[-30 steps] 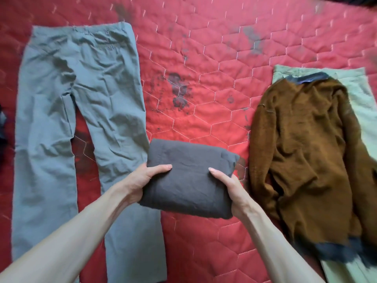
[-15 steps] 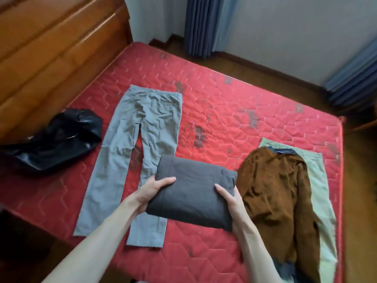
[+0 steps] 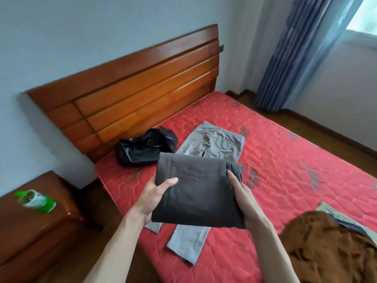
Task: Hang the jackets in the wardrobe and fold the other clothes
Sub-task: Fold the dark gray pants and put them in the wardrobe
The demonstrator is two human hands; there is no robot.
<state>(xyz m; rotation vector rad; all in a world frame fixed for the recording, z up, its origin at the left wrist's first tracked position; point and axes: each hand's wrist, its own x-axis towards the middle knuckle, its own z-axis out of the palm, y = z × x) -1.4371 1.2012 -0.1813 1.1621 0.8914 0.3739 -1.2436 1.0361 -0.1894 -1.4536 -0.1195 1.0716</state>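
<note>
You hold the folded dark garment up over the near edge of the bed, one hand at each side. Your left hand grips its left edge, thumb lying on top and the other fingers hidden beneath the cloth. Your right hand clasps the right edge, fingers stretched along the fold on top and the rest under it. The garment is lifted clear of the bed, hanging above the grey trousers, which lie spread flat on the mattress with their legs reaching toward the bed's near edge. A black bag sits on the bed by the headboard, just left of the trousers' waist. At the bed's right near corner a brown sweater lies heaped over a pale garment. Left of the bed stands a wooden nightstand with a green bottle lying on its side on top.
</note>
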